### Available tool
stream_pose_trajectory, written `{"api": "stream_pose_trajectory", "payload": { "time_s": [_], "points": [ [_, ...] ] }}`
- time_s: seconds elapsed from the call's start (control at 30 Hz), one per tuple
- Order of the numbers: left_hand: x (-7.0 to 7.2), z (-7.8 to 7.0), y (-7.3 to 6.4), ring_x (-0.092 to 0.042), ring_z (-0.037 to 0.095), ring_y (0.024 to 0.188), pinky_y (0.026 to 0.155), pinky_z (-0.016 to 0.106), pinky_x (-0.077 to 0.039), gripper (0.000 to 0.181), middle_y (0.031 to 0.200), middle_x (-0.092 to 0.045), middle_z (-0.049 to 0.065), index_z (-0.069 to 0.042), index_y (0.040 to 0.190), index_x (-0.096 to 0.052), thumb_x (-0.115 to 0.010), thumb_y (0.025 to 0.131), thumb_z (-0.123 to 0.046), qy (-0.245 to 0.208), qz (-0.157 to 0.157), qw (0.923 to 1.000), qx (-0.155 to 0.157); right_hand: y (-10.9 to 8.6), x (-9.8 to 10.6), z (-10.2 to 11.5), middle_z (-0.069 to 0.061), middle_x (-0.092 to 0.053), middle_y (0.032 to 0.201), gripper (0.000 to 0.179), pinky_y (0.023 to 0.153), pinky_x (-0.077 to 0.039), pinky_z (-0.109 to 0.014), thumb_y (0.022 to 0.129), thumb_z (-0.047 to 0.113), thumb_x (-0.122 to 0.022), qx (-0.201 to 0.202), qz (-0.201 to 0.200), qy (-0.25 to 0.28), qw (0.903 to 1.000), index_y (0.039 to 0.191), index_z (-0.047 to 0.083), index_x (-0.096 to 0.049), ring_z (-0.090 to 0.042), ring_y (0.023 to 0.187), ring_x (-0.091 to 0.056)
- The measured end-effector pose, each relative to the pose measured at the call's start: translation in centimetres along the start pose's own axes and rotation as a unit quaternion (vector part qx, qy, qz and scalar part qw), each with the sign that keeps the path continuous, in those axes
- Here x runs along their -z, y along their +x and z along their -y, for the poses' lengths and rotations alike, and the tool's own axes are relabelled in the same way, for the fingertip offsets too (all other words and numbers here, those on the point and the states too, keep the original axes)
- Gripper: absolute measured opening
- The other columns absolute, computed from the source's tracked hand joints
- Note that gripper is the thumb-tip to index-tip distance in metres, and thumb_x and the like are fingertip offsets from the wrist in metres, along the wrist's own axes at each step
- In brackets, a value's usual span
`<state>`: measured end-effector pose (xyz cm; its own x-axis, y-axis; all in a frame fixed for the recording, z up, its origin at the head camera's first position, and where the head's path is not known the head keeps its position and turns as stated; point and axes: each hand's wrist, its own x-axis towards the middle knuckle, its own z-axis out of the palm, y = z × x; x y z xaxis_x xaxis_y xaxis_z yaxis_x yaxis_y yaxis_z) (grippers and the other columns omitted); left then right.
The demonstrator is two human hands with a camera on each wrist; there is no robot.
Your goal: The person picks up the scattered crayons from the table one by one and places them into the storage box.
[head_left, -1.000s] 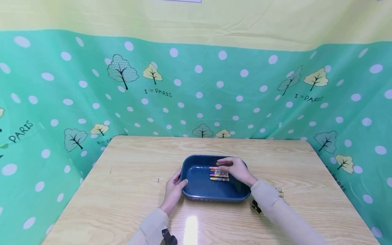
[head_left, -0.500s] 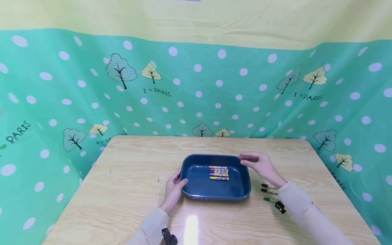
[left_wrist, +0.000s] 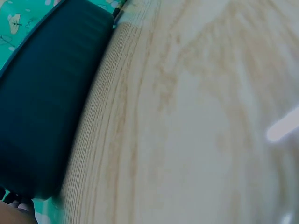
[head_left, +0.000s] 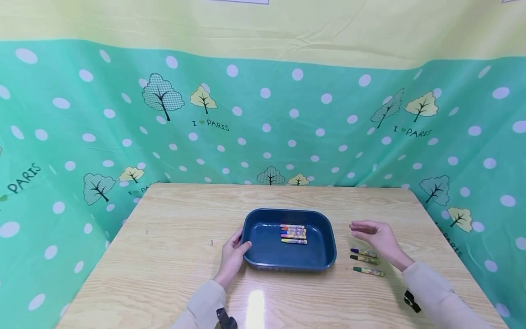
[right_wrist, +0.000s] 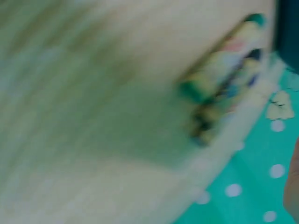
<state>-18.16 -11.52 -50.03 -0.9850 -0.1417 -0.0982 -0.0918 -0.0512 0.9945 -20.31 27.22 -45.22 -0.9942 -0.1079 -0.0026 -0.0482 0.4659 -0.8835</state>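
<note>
A dark blue rectangular tray (head_left: 267, 256) sits mid-table in the head view. My left hand (head_left: 232, 257) grips its left wall, thumb over the rim and fingers outside; the left wrist view shows mostly the tray's outer side (left_wrist: 51, 84). Inside lie several crayons (head_left: 293, 236) in a stacked row, tips to the left. To the right of the tray, a purple crayon (head_left: 365, 252), a black crayon (head_left: 365, 259) and a green crayon (head_left: 369, 271) lie on the table. Just above them hovers my right hand (head_left: 380, 237), fingers loosely bent, holding nothing. The right wrist view is blurred.
The light wooden table (head_left: 181, 237) reaches back to a green polka-dot curtain (head_left: 246, 137), which hangs behind and on both sides. A bright glare patch (head_left: 255, 308) shows on the tabletop near the front.
My right hand has moved from above the crayons in the tray, out over the right rim, to above the loose crayons, which are now uncovered. The left hand and tray have stayed put.
</note>
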Motion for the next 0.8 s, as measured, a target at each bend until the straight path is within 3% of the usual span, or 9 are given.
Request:
{"api": "stream_pose_trajectory", "payload": {
  "time_s": [0.2, 0.43, 0.63, 0.8],
  "points": [
    [0.1, -0.1, 0.0, -0.039, 0.036, 0.128, 0.106, 0.039, -0.036, 0.051, 0.141, -0.037, 0.025, 0.006, 0.134, -0.041, -0.054, 0.084, 0.001, 0.007, -0.004, 1.0, 0.0, -0.2, 0.9, -2.4, -0.019, -0.062, 0.116, 0.041, 0.077, -0.051, -0.009, 0.085, 0.016, -0.064, -0.027, 0.004, -0.055, 0.9981, 0.12, -0.003, -0.057, 0.012, 0.087, -0.057],
    [-0.2, -0.4, -0.2, -0.037, 0.036, 0.129, 0.106, 0.04, -0.035, 0.051, 0.143, -0.034, 0.023, 0.004, 0.135, -0.04, -0.053, 0.086, -0.001, 0.007, -0.005, 0.9999, 0.01, -0.5, 1.2, -4.2, -0.019, -0.062, 0.116, 0.045, 0.077, -0.052, -0.011, 0.081, 0.019, -0.068, -0.051, 0.02, -0.035, 0.9979, 0.119, -0.003, -0.057, 0.006, 0.088, -0.06],
    [-0.2, -0.4, -0.2, -0.038, 0.035, 0.129, 0.106, 0.039, -0.035, 0.051, 0.141, -0.036, 0.024, 0.005, 0.134, -0.04, -0.053, 0.085, 0.001, -0.002, -0.007, 0.9999, 0.007, -0.8, 1.0, -4.9, -0.016, -0.064, 0.114, 0.046, 0.076, -0.052, -0.013, 0.079, 0.025, -0.07, -0.063, 0.031, -0.058, 0.9958, 0.116, -0.001, -0.061, -0.001, 0.09, -0.062],
    [-0.2, -0.2, -0.3, -0.039, 0.036, 0.128, 0.105, 0.038, -0.036, 0.052, 0.14, -0.037, 0.026, 0.005, 0.134, -0.041, -0.054, 0.084, 0.001, 0.005, -0.008, 0.9999, 0.007, -1.1, 0.5, -5.5, -0.016, -0.066, 0.109, 0.039, 0.074, -0.054, -0.016, 0.079, 0.021, -0.07, -0.047, 0.027, -0.074, 0.9958, 0.111, 0.0, -0.064, -0.006, 0.088, -0.064]
  ]
}}
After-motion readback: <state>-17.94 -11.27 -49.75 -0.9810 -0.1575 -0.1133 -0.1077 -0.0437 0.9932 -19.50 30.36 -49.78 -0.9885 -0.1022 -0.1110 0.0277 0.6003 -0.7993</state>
